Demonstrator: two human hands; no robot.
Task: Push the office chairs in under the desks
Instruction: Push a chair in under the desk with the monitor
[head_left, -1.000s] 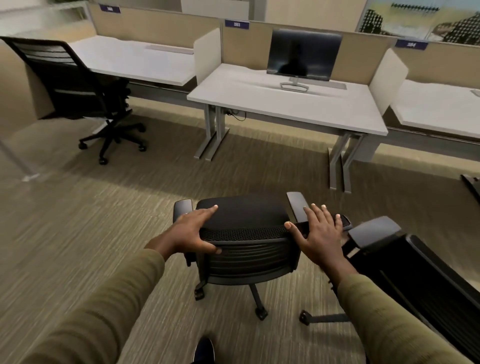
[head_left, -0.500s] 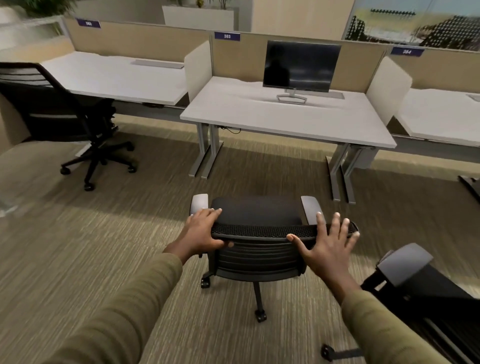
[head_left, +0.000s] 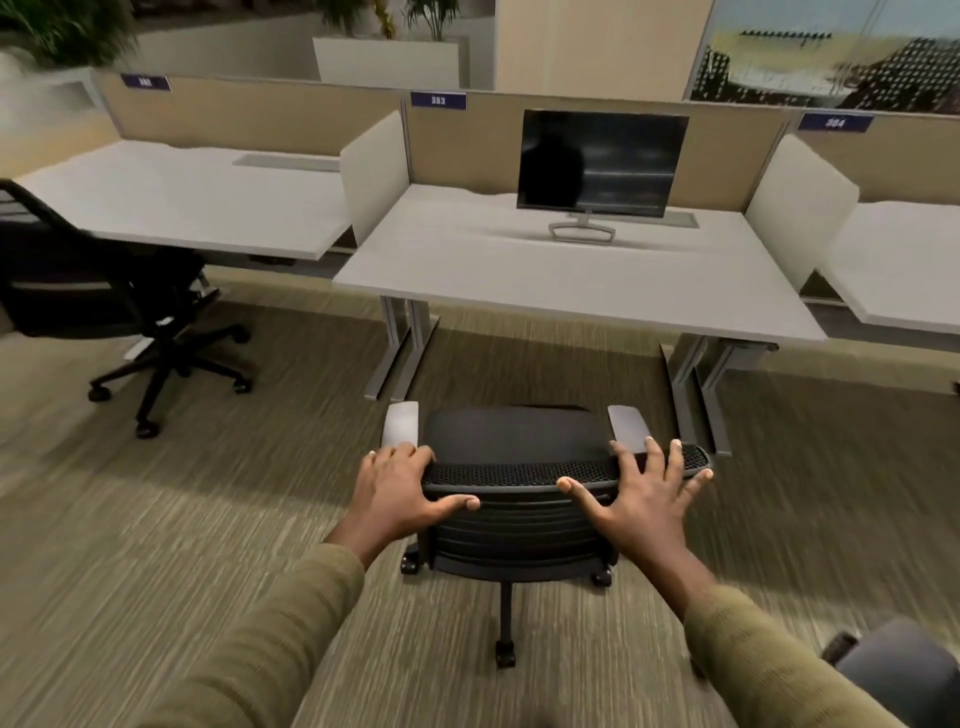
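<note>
A black office chair (head_left: 511, 525) with grey armrests stands on the carpet, its seat facing the middle white desk (head_left: 561, 270) marked 383. My left hand (head_left: 400, 493) grips the left end of the chair's backrest top, thumb on the back and fingers over the rim. My right hand (head_left: 647, 499) lies flat on the right end of the backrest top with its fingers spread. The seat's front edge is just short of the desk's front edge. A second black chair (head_left: 98, 296) stands pulled out from the left desk (head_left: 208, 208).
A monitor (head_left: 602, 166) stands on the middle desk. Grey desk legs (head_left: 400, 348) (head_left: 698, 384) flank the gap under it. Part of a third chair (head_left: 898, 675) shows at the bottom right. Another desk (head_left: 904, 270) is at the right. Beige partitions run behind.
I and the chair have rolled forward toward the middle desk. The chair has turned square to it. The chair at my right has slid mostly out of view.
</note>
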